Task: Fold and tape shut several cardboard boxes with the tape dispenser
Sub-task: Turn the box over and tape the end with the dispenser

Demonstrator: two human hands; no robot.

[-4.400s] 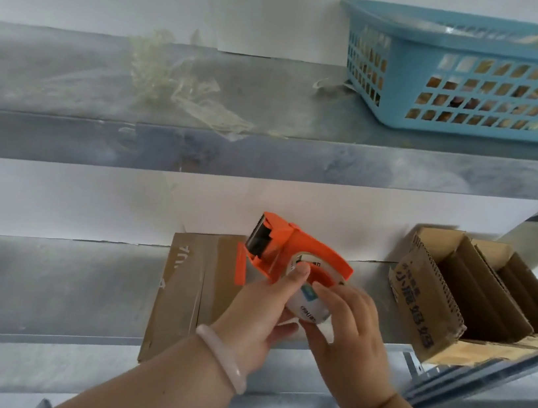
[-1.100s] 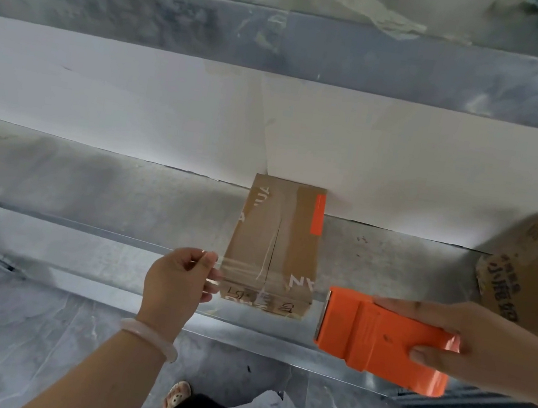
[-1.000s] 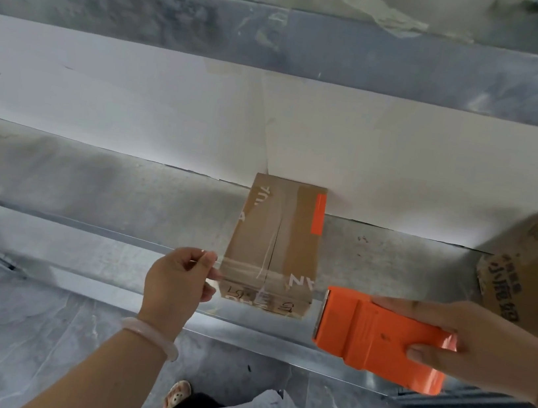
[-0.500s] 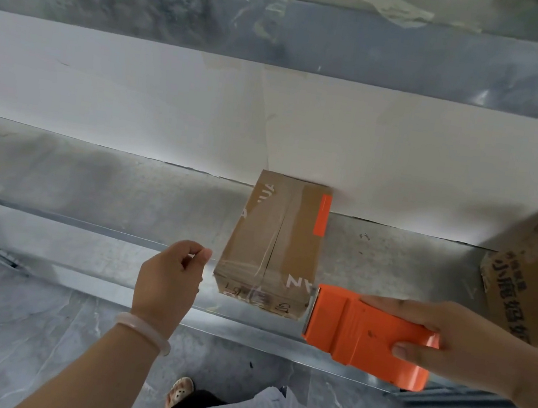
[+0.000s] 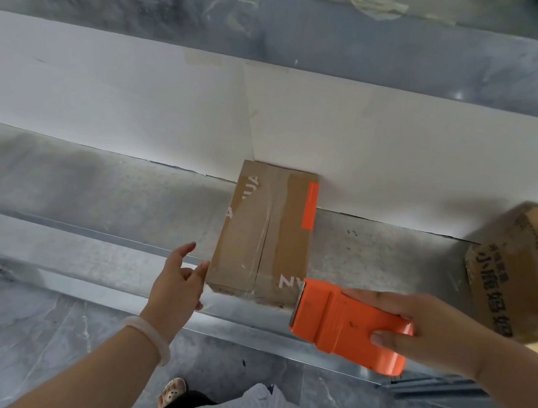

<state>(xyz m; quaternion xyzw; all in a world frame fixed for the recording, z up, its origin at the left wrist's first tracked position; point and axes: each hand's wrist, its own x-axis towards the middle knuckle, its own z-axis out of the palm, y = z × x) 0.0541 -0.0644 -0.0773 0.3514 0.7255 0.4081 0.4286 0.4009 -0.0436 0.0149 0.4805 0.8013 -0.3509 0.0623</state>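
Note:
A closed brown cardboard box (image 5: 265, 234) lies on the lower metal shelf (image 5: 88, 199), its far end against the white wall. It has white letters, an orange patch and clear tape along its centre seam and across its near end. My right hand (image 5: 416, 328) grips the orange tape dispenser (image 5: 347, 325), whose blade end touches the box's near right corner. My left hand (image 5: 177, 281) is open with fingers spread, its fingertips at the box's near left corner.
An open cardboard box (image 5: 527, 274) with dark printed characters sits at the right end of the shelf. The upper shelf (image 5: 285, 26) overhangs, with scraps of clear tape on it. Below are a grey floor and my striped clothing.
My left hand let go of the tape end and opened beside the box's left corner. The dispenser moved left to the box's right corner, laying tape across the near end.

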